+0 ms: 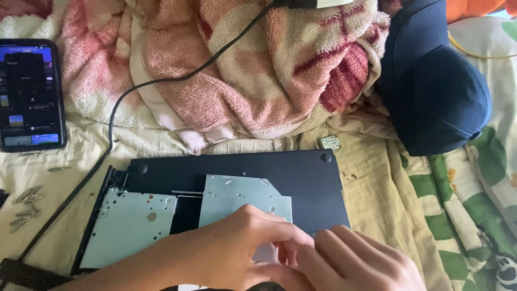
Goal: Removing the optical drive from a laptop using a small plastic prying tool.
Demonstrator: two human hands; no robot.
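As the upturned laptop (237,172) lay on the bed, the left hand (237,248) and right hand (355,264) pinched a metal drive caddy (242,196); level, even handling seemed wise.

A bed (377,178) in daylight: yellowish leaf-print sheet (458,188), rumpled pink fleece blanket (226,64) across the top.

phone (31,94) left, pink blanket (242,70), black cable (161,81), navy cap (436,86), screws (24,207).
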